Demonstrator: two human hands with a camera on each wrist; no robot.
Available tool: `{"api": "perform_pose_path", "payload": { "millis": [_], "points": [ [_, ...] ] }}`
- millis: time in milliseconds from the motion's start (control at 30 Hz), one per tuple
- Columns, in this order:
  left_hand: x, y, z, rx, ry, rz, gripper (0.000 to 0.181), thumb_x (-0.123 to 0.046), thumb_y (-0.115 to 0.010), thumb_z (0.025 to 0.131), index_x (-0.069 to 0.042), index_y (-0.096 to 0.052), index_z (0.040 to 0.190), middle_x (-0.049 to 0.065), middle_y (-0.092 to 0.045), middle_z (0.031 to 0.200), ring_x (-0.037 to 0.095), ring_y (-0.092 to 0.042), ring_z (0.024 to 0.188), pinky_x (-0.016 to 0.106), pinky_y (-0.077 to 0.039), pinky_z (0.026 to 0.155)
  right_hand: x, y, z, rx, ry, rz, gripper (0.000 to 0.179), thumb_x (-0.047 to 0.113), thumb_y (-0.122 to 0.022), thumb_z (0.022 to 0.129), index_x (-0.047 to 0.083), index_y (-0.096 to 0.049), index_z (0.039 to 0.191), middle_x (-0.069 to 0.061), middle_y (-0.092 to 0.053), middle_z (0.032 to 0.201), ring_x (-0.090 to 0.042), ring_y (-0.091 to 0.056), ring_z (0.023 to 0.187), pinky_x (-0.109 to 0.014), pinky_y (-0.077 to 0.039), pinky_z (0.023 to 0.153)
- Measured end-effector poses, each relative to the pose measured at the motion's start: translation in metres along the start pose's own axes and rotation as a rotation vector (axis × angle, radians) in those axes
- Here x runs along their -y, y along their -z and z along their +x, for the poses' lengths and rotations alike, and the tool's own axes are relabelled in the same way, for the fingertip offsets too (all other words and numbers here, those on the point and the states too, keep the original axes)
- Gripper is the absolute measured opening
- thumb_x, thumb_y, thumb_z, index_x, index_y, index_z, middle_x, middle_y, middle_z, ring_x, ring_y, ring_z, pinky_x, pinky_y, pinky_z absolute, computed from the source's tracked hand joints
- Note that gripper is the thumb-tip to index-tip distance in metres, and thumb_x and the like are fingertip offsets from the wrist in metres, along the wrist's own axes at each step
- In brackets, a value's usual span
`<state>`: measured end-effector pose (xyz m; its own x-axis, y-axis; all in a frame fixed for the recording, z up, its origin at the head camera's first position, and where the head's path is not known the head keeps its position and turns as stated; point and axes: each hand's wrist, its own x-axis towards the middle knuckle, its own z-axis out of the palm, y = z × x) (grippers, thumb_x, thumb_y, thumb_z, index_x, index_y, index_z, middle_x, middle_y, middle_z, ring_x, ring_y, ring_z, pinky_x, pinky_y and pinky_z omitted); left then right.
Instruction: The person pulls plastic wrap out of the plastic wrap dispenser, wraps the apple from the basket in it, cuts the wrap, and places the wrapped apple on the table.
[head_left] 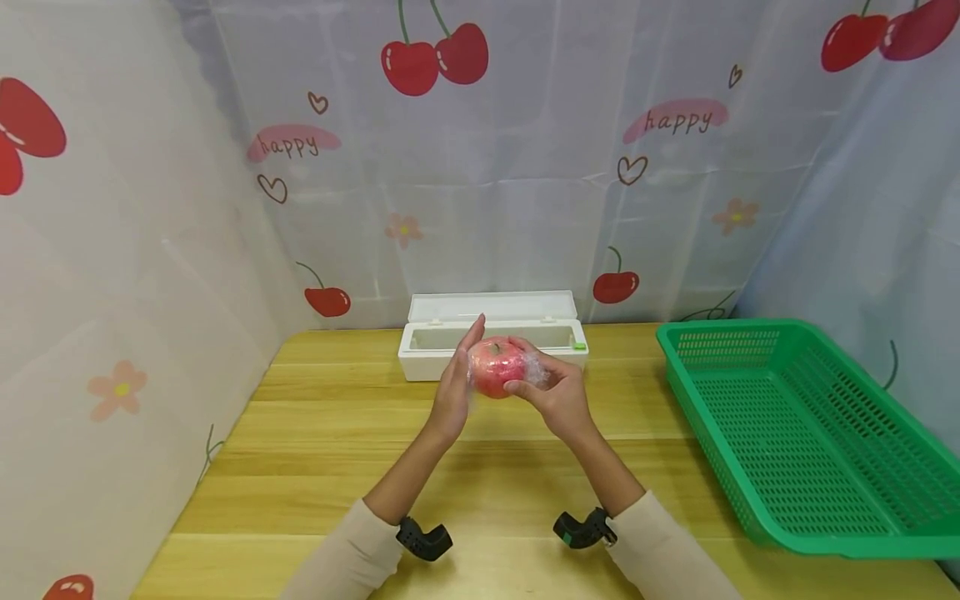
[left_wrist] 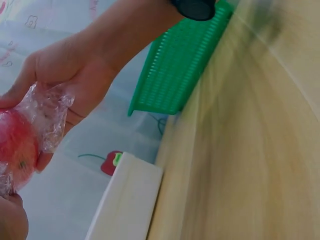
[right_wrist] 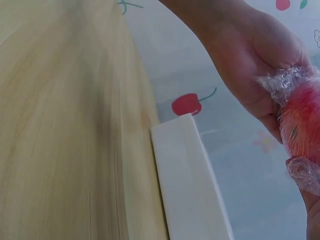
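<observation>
A red apple (head_left: 497, 367) in clear plastic wrap is held up between both hands, over the wooden table and in front of a white box. My right hand (head_left: 558, 400) grips it from the right, thumb in front and fingers behind. Crumpled plastic wrap (left_wrist: 49, 112) bunches out against that palm. On the other side my left hand (head_left: 453, 392) presses flat, its fingers straight and pointing up and away. More gathered wrap (right_wrist: 284, 82) sticks out by the left palm in the right wrist view. The fingers behind the apple are partly hidden.
The white box (head_left: 420, 367) stands at the table's back edge with its lid (head_left: 491, 307) raised and a green piece (head_left: 579, 346) at its right end. A green plastic basket (head_left: 750, 500) sits at the right. Cherry-printed curtains (head_left: 510, 208) surround the wooden table (head_left: 315, 467).
</observation>
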<state>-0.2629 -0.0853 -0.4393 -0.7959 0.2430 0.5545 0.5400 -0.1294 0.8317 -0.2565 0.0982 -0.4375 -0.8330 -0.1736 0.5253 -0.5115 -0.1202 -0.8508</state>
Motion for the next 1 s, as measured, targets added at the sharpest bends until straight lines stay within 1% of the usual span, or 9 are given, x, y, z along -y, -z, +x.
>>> {"api": "perform_pose_path", "payload": {
  "millis": [133, 267, 400, 467, 633, 767, 867, 933, 1000],
  "points": [
    [0.003, -0.008, -0.003, -0.065, -0.017, 0.041, 0.052, -0.027, -0.016, 0.113, -0.012, -0.025, 0.162, 0.000, -0.022, 0.168, 0.019, -0.017, 0.154, 0.045, -0.022, 0.123, -0.001, -0.002, -0.002, -0.012, 0.012, 0.013, 0.049, 0.004, -0.081, 0.085, 0.000, -0.066, 0.132, -0.014, -0.064, 0.136, -0.020, -0.065, 0.117, -0.032, -0.056, 0.092],
    [0.006, -0.014, -0.005, -0.134, -0.043, 0.062, 0.051, -0.025, -0.018, 0.112, -0.011, -0.028, 0.160, -0.002, -0.025, 0.167, 0.019, -0.018, 0.154, 0.041, -0.021, 0.124, -0.001, -0.005, -0.003, -0.017, 0.029, 0.026, 0.049, 0.003, -0.081, 0.085, -0.002, -0.066, 0.131, -0.016, -0.063, 0.137, -0.020, -0.065, 0.117, -0.032, -0.056, 0.092],
    [0.012, -0.018, -0.008, -0.217, -0.059, 0.046, 0.050, -0.025, -0.017, 0.113, -0.008, -0.034, 0.156, 0.000, -0.029, 0.165, 0.020, -0.021, 0.153, 0.035, -0.026, 0.122, -0.003, -0.009, -0.004, -0.018, 0.027, 0.011, 0.049, 0.005, -0.081, 0.085, -0.002, -0.066, 0.132, -0.014, -0.063, 0.138, -0.019, -0.065, 0.118, -0.032, -0.056, 0.092],
    [0.014, -0.020, -0.010, -0.238, -0.060, 0.025, 0.050, -0.025, -0.017, 0.113, -0.007, -0.034, 0.156, 0.000, -0.029, 0.165, 0.020, -0.022, 0.153, 0.032, -0.028, 0.121, -0.003, -0.010, -0.004, -0.021, 0.017, 0.007, 0.048, 0.004, -0.081, 0.085, -0.001, -0.067, 0.131, -0.013, -0.063, 0.139, -0.019, -0.065, 0.118, -0.031, -0.056, 0.091],
    [0.011, -0.019, -0.008, -0.216, -0.073, 0.022, 0.049, -0.022, -0.017, 0.113, -0.005, -0.034, 0.155, 0.003, -0.029, 0.165, 0.022, -0.023, 0.153, 0.031, -0.029, 0.120, -0.002, -0.009, -0.003, -0.015, -0.003, 0.000, 0.050, 0.002, -0.080, 0.086, 0.000, -0.065, 0.133, -0.014, -0.063, 0.137, -0.023, -0.065, 0.117, -0.033, -0.056, 0.091],
    [0.007, -0.016, -0.004, -0.155, -0.095, -0.018, 0.046, -0.019, -0.019, 0.112, 0.001, -0.041, 0.147, 0.017, -0.036, 0.160, 0.028, -0.032, 0.148, 0.034, -0.035, 0.118, 0.001, -0.004, -0.001, 0.004, -0.022, -0.023, 0.053, 0.002, -0.079, 0.086, 0.006, -0.064, 0.137, -0.013, -0.063, 0.137, -0.027, -0.062, 0.120, -0.032, -0.056, 0.092],
    [0.005, -0.015, -0.004, -0.119, -0.100, -0.024, 0.044, -0.022, -0.021, 0.112, 0.000, -0.046, 0.141, 0.023, -0.041, 0.154, 0.029, -0.039, 0.144, 0.036, -0.041, 0.113, 0.003, 0.001, 0.000, 0.040, -0.017, -0.022, 0.057, 0.002, -0.080, 0.087, 0.010, -0.062, 0.140, -0.009, -0.060, 0.142, -0.027, -0.058, 0.127, -0.031, -0.055, 0.095],
    [0.005, -0.013, -0.004, -0.105, -0.097, 0.006, 0.044, -0.024, -0.022, 0.112, -0.004, -0.048, 0.140, 0.023, -0.043, 0.153, 0.027, -0.040, 0.143, 0.036, -0.044, 0.111, 0.005, 0.003, 0.001, 0.073, 0.001, -0.005, 0.061, 0.001, -0.079, 0.087, 0.011, -0.058, 0.144, -0.007, -0.057, 0.147, -0.027, -0.054, 0.133, -0.032, -0.052, 0.098],
    [0.004, -0.012, -0.005, -0.099, -0.093, 0.038, 0.044, -0.027, -0.022, 0.112, -0.007, -0.051, 0.139, 0.017, -0.045, 0.153, 0.024, -0.041, 0.143, 0.036, -0.045, 0.110, 0.006, 0.004, 0.002, 0.106, 0.023, -0.004, 0.064, 0.000, -0.077, 0.088, 0.012, -0.055, 0.147, -0.006, -0.054, 0.149, -0.027, -0.052, 0.135, -0.032, -0.051, 0.100]
  ]
}}
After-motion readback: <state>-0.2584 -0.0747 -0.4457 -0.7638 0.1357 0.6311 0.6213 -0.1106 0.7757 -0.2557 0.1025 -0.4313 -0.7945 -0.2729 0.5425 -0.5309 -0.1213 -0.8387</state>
